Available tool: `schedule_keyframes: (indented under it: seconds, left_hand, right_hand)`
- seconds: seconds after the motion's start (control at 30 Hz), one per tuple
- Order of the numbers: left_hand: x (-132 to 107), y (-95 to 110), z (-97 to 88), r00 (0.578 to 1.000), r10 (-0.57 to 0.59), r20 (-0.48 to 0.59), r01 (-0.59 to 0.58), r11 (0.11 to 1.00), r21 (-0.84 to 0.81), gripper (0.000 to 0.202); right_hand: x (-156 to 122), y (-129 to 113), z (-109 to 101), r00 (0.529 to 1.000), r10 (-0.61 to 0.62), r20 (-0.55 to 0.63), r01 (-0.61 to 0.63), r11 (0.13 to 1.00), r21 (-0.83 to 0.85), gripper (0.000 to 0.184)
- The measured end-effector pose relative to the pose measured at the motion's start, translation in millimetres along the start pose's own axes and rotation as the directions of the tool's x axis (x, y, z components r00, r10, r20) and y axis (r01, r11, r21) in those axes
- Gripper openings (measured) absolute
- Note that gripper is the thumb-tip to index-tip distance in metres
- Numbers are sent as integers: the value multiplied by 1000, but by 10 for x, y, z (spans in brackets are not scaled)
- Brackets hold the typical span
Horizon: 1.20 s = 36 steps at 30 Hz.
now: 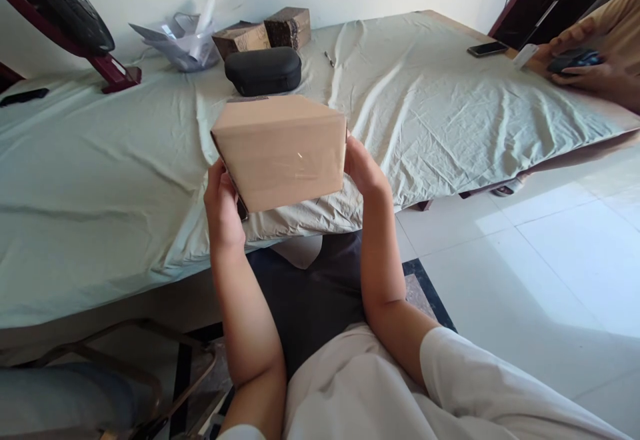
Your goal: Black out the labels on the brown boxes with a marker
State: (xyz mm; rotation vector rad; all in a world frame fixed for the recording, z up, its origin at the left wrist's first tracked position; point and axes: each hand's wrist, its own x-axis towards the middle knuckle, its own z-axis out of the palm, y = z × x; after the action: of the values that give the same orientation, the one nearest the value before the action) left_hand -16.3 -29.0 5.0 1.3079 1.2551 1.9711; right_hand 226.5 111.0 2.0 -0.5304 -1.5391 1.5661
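Observation:
A brown cardboard box (285,160) is held up between my two hands at the near edge of the cloth-covered table, tilted a little. My left hand (223,203) grips its left side, with the fingers partly hidden behind that side. On the box's right side lies my right hand (364,163), its fingertips out of sight. Just beyond the box stands a black zippered hard case (263,70), close to the box's far edge.
Two patterned boxes (287,28) and a clear plastic basket (187,43) stand by the wall. A fan (117,70) is at the left. At the right, another person's hands (583,60) hold a dark object near a phone (487,49). A metal-framed chair (145,353) is at lower left.

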Motion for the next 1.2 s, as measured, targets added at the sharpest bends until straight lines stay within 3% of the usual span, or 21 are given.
schedule_keyframes:
  seconds: [0.1, 0.2, 0.47, 0.63, 0.73, 1.0, 1.2]
  left_hand:
    - [-29, 8, 11, 998, -2, -57, 0, 999, -43, 52]
    - [-54, 35, 14, 991, -98, -88, 90, 992, -89, 58]
    - [-29, 124, 38, 956, -292, -18, 287, 948, -136, 95]
    - [3, 21, -3, 910, -411, 51, 414, 905, -96, 92]
    - [-1, -4, -33, 888, -456, 60, 460, 884, -88, 92]
    - [-72, 224, 28, 950, -308, 43, 310, 950, -42, 79]
    - [-74, 205, 21, 990, -128, 51, 121, 985, 125, 65]
  right_hand:
    - [-32, -126, -3, 1000, -4, 1, 4, 998, -56, 69]
    - [-72, -239, 14, 1000, 1, 2, -1, 994, -109, 76]
    - [-66, -337, 52, 991, -131, -24, 124, 975, -187, 81]
    - [-83, -387, 99, 970, -232, -71, 211, 952, -220, 76]
    - [-113, -401, 119, 969, -231, -83, 208, 952, -222, 69]
    - [-88, -345, 107, 984, -152, -87, 145, 986, -86, 61]
    - [-62, -274, 87, 998, 1, -63, -2, 1000, -10, 76]
